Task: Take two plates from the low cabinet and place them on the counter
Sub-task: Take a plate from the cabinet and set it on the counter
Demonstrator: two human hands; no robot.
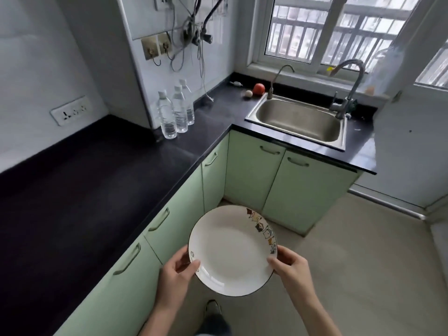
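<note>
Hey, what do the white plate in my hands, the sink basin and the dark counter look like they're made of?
The round white plate with the cartoon-printed rim looks like glazed ceramic: glossy, with soft highlights. The rectangular silver sink basin appears to be brushed stainless steel, with a dull grey sheen. The black counter seems to be polished stone or laminate; its faint reflections leave that open.

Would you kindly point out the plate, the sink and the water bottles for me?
plate (231,251): head view, centre of its white well.
sink (337,139): head view, right part of its near steel rim.
water bottles (167,117): head view, body of the nearest bottle.
</note>
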